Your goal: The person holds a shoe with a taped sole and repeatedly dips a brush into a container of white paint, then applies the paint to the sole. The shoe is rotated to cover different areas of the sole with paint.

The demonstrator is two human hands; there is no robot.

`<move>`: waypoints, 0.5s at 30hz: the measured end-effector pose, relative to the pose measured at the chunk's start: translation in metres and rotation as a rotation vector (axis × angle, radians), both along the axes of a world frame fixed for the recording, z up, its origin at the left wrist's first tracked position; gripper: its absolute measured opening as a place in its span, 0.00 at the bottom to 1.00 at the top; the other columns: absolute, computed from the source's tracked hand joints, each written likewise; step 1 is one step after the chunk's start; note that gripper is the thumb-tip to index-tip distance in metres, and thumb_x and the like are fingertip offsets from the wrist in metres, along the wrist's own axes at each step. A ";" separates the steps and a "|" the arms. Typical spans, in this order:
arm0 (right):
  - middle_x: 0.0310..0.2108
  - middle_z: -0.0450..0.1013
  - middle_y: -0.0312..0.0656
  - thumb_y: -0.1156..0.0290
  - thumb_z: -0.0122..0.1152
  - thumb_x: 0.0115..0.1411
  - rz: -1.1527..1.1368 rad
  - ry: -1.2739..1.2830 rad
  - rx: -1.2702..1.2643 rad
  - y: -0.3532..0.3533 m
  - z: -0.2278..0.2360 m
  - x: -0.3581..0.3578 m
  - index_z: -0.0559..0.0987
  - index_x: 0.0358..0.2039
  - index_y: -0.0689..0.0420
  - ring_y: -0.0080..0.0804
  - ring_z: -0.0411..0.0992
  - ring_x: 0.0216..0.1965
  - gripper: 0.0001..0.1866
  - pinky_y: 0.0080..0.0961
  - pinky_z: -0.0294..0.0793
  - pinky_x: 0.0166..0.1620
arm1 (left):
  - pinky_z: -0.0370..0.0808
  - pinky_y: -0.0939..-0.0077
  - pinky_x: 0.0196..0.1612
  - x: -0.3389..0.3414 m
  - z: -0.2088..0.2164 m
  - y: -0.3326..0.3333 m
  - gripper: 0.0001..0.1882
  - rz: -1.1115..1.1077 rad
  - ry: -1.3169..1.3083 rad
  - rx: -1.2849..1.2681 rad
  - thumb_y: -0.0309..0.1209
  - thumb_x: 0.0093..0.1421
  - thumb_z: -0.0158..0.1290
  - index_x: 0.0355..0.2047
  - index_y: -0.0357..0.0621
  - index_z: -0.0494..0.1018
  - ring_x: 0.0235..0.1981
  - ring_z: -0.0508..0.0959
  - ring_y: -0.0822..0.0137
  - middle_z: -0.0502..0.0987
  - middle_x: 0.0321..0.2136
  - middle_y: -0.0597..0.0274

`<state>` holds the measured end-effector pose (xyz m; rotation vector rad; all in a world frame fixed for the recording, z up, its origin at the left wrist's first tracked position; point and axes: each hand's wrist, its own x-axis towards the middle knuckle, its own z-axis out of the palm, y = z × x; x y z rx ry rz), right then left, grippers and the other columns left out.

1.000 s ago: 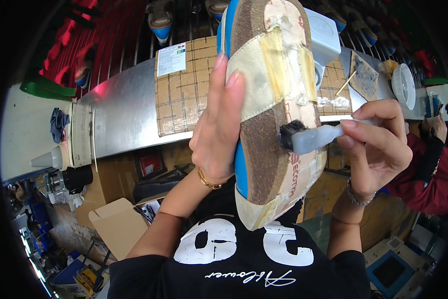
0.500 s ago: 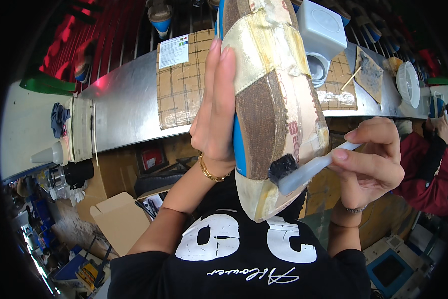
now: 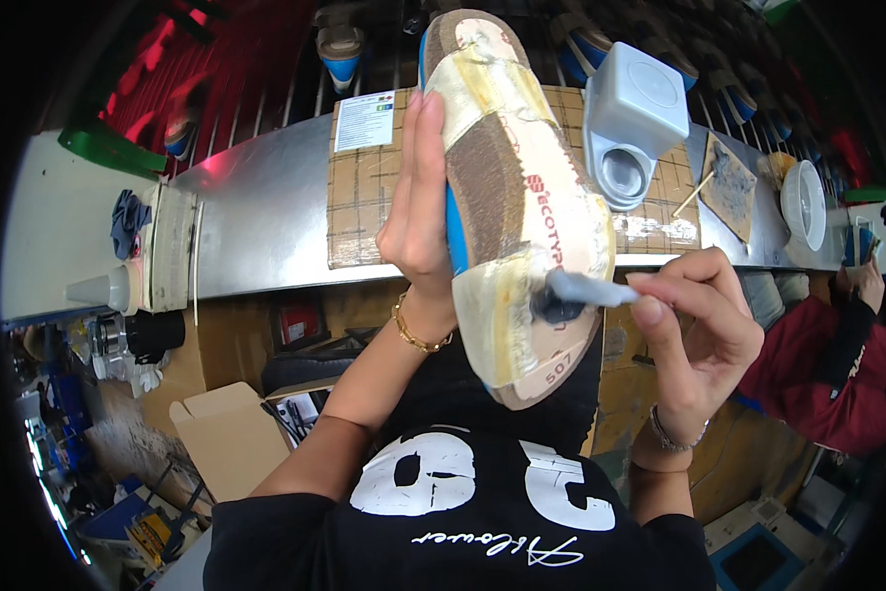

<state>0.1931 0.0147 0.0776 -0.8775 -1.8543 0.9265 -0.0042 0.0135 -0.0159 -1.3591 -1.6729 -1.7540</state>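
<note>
My left hand (image 3: 418, 202) holds a shoe upper (image 3: 484, 182) along its blue left side, the fingers stretched upward and the thumb hidden. Its underside faces me, with brown fabric, yellowish glue-stained strips and a pale printed insole board (image 3: 532, 187). In my right hand (image 3: 704, 330), a small brush (image 3: 601, 290) with a whitish handle is pinched between thumb and fingers. The brush's dark bristles, blurred, lie against the underside near the shoe's lower end.
A white plastic dispenser (image 3: 640, 94) with a round cup stands on cardboard (image 3: 359, 217) on the metal bench (image 3: 251, 187). To the right are a stained board with a stick (image 3: 694, 194) and a white bowl (image 3: 805, 204). More shoes (image 3: 340, 54) sit on the rack behind. Another person's maroon sleeve (image 3: 808, 384) is at right.
The shoe has moved farther from me and turned, showing more of its underside. My right hand has shifted left, and the brush has moved up from the edge onto the underside's middle.
</note>
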 end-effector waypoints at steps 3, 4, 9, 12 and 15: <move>0.29 0.72 0.37 0.83 0.71 0.46 -0.007 0.008 0.013 -0.007 0.002 -0.007 0.87 0.34 0.60 0.23 0.69 0.29 0.12 0.18 0.67 0.33 | 0.84 0.67 0.42 -0.002 0.001 -0.003 0.39 0.031 0.037 -0.023 0.39 0.51 0.69 0.57 0.25 0.69 0.48 0.81 0.46 0.74 0.53 0.31; 0.29 0.72 0.37 0.83 0.72 0.46 -0.020 -0.027 0.092 -0.007 0.002 -0.008 0.87 0.34 0.60 0.23 0.69 0.29 0.13 0.18 0.67 0.33 | 0.84 0.68 0.42 -0.003 0.001 -0.002 0.39 0.029 0.047 -0.007 0.39 0.51 0.69 0.57 0.25 0.69 0.48 0.81 0.46 0.73 0.53 0.31; 0.30 0.72 0.38 0.82 0.74 0.44 -0.078 -0.096 0.339 0.007 0.002 -0.015 0.88 0.35 0.58 0.24 0.70 0.29 0.14 0.16 0.66 0.31 | 0.84 0.67 0.40 -0.004 0.002 -0.004 0.38 -0.015 0.032 0.014 0.39 0.52 0.68 0.56 0.24 0.69 0.48 0.81 0.46 0.73 0.53 0.30; 0.31 0.73 0.39 0.84 0.74 0.40 -0.044 -0.007 0.353 0.008 0.000 -0.014 0.88 0.34 0.56 0.24 0.69 0.29 0.17 0.16 0.66 0.31 | 0.83 0.66 0.41 -0.003 0.000 -0.005 0.38 -0.039 -0.024 -0.003 0.38 0.51 0.68 0.56 0.24 0.69 0.49 0.81 0.45 0.73 0.53 0.30; 0.31 0.73 0.39 0.84 0.74 0.37 -0.002 0.016 0.338 0.008 -0.001 -0.010 0.89 0.32 0.55 0.23 0.69 0.29 0.18 0.16 0.65 0.31 | 0.83 0.65 0.43 -0.006 0.010 -0.005 0.38 -0.007 0.097 0.019 0.36 0.51 0.68 0.56 0.24 0.69 0.49 0.80 0.44 0.74 0.53 0.31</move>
